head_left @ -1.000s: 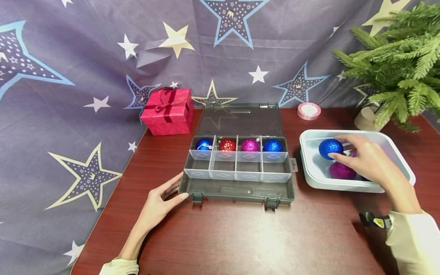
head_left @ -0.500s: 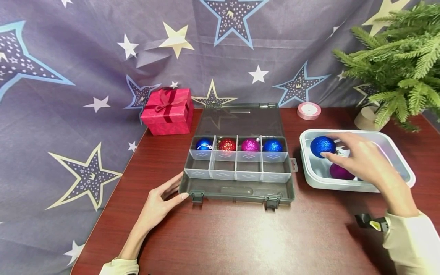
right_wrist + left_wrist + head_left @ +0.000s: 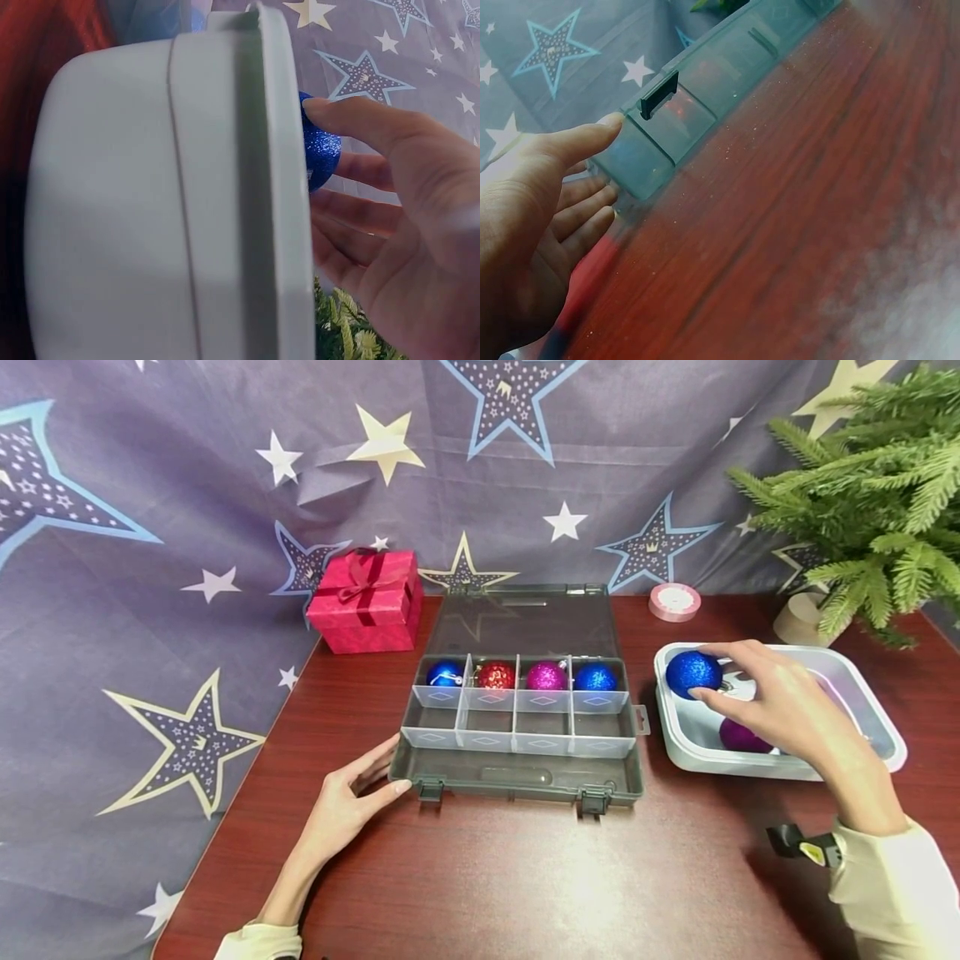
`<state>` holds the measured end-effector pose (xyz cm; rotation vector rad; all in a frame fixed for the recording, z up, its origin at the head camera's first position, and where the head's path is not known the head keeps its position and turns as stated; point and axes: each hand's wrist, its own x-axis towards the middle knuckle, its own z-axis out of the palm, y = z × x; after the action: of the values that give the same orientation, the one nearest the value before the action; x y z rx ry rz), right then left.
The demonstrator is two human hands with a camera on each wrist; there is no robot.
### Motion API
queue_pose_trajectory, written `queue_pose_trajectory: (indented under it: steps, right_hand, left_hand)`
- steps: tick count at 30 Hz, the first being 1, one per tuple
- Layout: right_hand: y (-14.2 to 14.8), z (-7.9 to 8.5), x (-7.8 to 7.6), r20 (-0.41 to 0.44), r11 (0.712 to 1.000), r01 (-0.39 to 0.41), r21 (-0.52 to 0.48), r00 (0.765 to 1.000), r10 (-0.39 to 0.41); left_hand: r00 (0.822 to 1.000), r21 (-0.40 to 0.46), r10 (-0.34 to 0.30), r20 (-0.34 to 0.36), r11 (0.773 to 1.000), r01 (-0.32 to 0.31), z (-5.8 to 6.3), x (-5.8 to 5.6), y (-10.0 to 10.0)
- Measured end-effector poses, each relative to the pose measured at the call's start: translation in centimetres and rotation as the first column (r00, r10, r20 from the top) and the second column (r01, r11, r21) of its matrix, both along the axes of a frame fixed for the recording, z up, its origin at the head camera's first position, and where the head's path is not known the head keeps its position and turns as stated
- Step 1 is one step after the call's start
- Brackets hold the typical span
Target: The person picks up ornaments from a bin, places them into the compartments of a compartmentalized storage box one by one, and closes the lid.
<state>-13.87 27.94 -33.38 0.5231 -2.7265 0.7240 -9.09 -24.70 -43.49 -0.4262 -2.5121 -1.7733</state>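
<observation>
My right hand [image 3: 783, 697] pinches a glittery blue Christmas bauble [image 3: 693, 674] between thumb and fingers, over the left end of a white plastic tub [image 3: 780, 766]. In the right wrist view the same blue bauble [image 3: 322, 146] shows just past the tub's rim. A purple bauble [image 3: 744, 735] lies inside the tub below my hand. My left hand [image 3: 347, 806] rests with extended fingers against the front left corner of a divided clear-grey organizer box [image 3: 517, 772], its lid raised. The back row's compartments hold a blue, a red [image 3: 496, 676], a pink [image 3: 547, 676] and another blue bauble [image 3: 596, 677].
A red gift box [image 3: 365, 603] stands at the back left. Behind the tub are a pink ribbon spool [image 3: 674, 602] and a small artificial fir tree [image 3: 873, 497] on a wooden base. A star-patterned cloth [image 3: 487, 485] hangs along the table's back edge.
My right hand has moved left and slightly up inside the tub's outline, carrying the blue bauble towards the tub's left rim. The left hand and the organizer box have stayed put.
</observation>
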Motion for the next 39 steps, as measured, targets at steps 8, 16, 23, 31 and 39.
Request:
queue_pose_trajectory:
  steps: [8,16,23,31,39]
  right_hand:
    - [-1.3,0.3,-0.1,-0.083,0.997,-0.08,-0.019,0.994,0.078]
    - [-3.2,-0.1,-0.8,-0.124,0.984,-0.177,-0.002,0.977,0.175]
    - [-5.1,-0.6,-1.1,-0.149,0.973,-0.231,-0.006,0.962,0.227]
    - [-6.7,-1.1,-1.2,-0.109,0.967,-0.256,-0.008,0.961,0.254]
    - [-7.7,-1.8,-1.4,-0.089,0.958,-0.287,0.006,0.954,0.286]
  left_hand:
    - [1.0,-0.013,-0.002,0.003,1.0,0.002,0.0,0.0,0.0]
    - [1.0,-0.013,0.0,0.014,1.0,0.0,-0.1,0.0,0.0]
    - [1.0,-0.013,-0.01,0.002,1.0,0.01,-0.1,0.0,-0.1]
    - [1.0,-0.002,-0.01,0.0,1.0,0.01,-0.1,0.0,0.0]
    - [1.0,0.0,-0.01,-0.001,1.0,0.01,0.0,0.0,0.0]
